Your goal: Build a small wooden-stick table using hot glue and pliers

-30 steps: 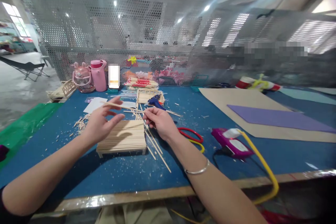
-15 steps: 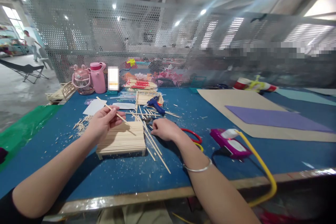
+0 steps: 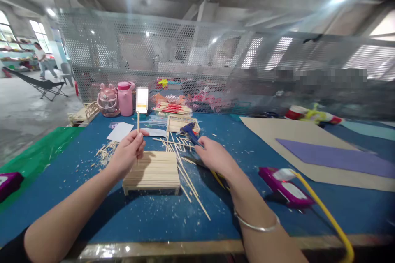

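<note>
The table (image 3: 129,222) was deep blue, flecked with pale specks. Pale cream-wood tones ran through the held stick (image 3: 138,121) and the slatted platform (image 3: 151,172), the latter finely striped by its slats. The glue gun (image 3: 191,134) was dark blue, the bracelet (image 3: 259,227) silver, the sleeve (image 3: 14,250) black. A purple sheet (image 3: 333,155) overlapped tan paper (image 3: 268,131); the cable (image 3: 324,207) was yellow, the tall bottle (image 3: 125,102) pink, the plastic covering (image 3: 40,144) bright green, and the mesh panel (image 3: 132,49) grey, patterned with dots.

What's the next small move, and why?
Probably lift the blue pistol-shaped glue gun toward the thin pale wooden stick: the right hand is at the gun's handle, its grip partly hidden, and the left hand holds the stick roughly upright near the pale slatted wooden platform.
</note>
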A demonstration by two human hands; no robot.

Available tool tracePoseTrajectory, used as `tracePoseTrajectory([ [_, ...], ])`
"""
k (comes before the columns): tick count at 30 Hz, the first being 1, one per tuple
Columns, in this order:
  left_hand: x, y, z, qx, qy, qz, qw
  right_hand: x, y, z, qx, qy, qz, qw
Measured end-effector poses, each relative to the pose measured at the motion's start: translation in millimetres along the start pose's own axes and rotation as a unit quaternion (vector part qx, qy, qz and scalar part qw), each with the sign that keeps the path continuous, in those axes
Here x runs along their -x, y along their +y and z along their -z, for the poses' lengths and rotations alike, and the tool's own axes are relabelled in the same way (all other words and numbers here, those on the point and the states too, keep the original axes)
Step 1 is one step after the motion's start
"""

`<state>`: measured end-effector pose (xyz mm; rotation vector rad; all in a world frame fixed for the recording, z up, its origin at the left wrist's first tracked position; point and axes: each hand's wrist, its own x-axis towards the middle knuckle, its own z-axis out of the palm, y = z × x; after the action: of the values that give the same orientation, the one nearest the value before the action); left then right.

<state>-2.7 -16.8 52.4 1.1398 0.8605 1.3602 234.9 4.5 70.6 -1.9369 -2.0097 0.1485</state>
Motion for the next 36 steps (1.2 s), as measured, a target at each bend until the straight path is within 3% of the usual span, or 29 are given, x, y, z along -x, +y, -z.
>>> tracePoseTrajectory([
  [2, 0, 1, -1.2, -0.094, 0.02, -0.033, 0.995, 0, 3, 9, -0.107, 0.071, 0.009, 0.992],
  [4, -2, 4, -4.7, -0.196, 0.044, -0.092, 0.975, 2, 2, 13, -0.262, 0.09, 0.036, 0.96],
  [7, -5, 9, -14.7, -0.308, 0.054, -0.184, 0.932, 9, -5, 10, -0.503, -0.003, 0.049, 0.863],
  [9, -6, 9, -22.5, -0.348, 0.025, -0.215, 0.912, 15, -14, 6, -0.596, -0.07, 0.05, 0.798],
  [12, -5, 7, -31.4, -0.359, -0.016, -0.22, 0.907, 22, -25, 0, -0.661, -0.122, 0.062, 0.738],
  [15, -2, 6, -37.0, -0.344, -0.025, -0.211, 0.915, 27, -33, -8, -0.704, -0.126, 0.063, 0.696],
  [19, 4, 5, -44.6, -0.34, -0.075, -0.235, 0.907, 32, -41, -18, -0.745, -0.107, 0.07, 0.655],
  [23, 7, 1, -49.2, -0.326, -0.098, -0.223, 0.913, 35, -47, -23, -0.756, -0.183, 0.11, 0.619],
  [28, 6, 4, -47.2, -0.321, -0.123, -0.213, 0.915, 31, -44, -16, -0.792, -0.173, 0.13, 0.571],
  [31, 7, 5, -46.0, -0.328, -0.134, -0.215, 0.91, 33, -42, -11, -0.795, -0.212, 0.146, 0.55],
  [33, 8, 3, -45.6, -0.352, -0.121, -0.223, 0.901, 36, -44, -10, -0.795, -0.226, 0.15, 0.543],
  [36, 9, 2, -44.5, -0.413, -0.1, -0.254, 0.869, 38, -47, -12, -0.788, -0.199, 0.141, 0.565],
])
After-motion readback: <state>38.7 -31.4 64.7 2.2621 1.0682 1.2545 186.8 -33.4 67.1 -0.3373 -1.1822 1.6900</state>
